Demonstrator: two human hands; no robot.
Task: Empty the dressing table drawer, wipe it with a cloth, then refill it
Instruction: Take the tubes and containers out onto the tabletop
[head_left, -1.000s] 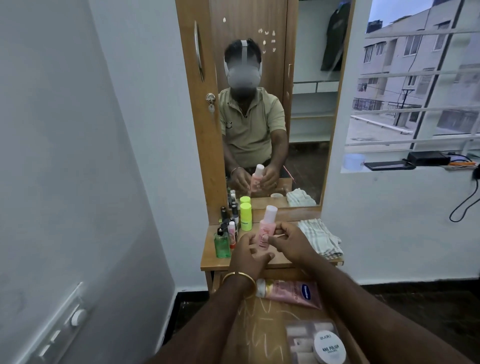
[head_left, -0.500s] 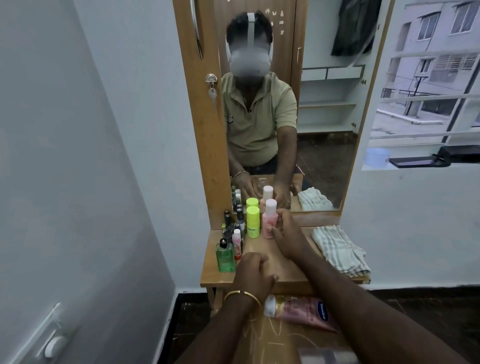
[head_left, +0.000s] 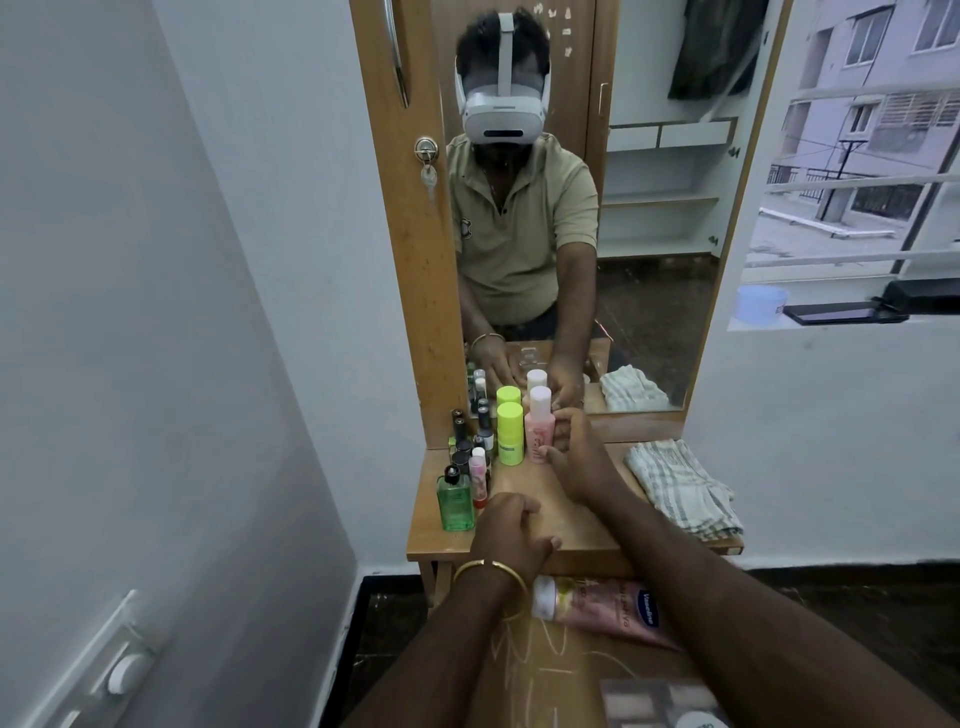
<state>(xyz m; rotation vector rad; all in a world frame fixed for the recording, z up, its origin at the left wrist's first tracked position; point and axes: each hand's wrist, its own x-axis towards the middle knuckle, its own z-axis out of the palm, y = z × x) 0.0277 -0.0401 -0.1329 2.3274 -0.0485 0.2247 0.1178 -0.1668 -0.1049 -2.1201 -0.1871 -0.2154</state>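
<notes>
- pink bottle (head_left: 536, 434) with a white cap; upright at the back of the desk (head_left: 582, 540) near the mirror, just right of the yellow-green bottle (head_left: 509, 434); the right hand (head_left: 579, 457) has its grip on it, thumb at the base
- yellow-green bottle; upright, capped in the same colour
- green bottle (head_left: 455, 501) with a black top; upright at the desk's left front
- small dark bottles (head_left: 467, 431); clustered upright along the left edge
- checked cloth (head_left: 680, 488); folded on the desk's right side
- pink tube (head_left: 602, 610); lying flat in the open drawer (head_left: 519, 670) below
</notes>
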